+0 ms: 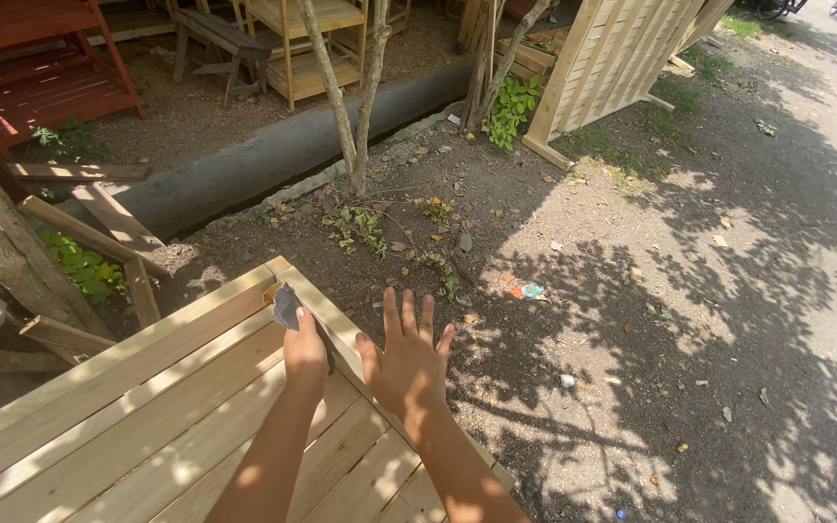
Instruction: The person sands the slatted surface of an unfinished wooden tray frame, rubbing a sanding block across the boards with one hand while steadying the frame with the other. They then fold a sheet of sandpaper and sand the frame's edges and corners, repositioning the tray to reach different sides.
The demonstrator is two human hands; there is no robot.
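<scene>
A pale wooden slatted panel [147, 387] fills the lower left, with its corner pointing away from me. My left hand [304, 351] is closed around a small grey piece of sandpaper [286, 305] and presses it against the panel's raised edge rail near the far corner. My right hand [407, 360] hovers just right of that rail, palm down, fingers spread apart, holding nothing.
Bare dirt ground with leaves and litter [525, 291] lies to the right, in dappled shade. A thin tree trunk [341, 107] and a concrete kerb [273, 160] stand ahead. A slatted wooden frame [612, 58] leans at the back right. Red wooden furniture [41, 68] sits at the back left.
</scene>
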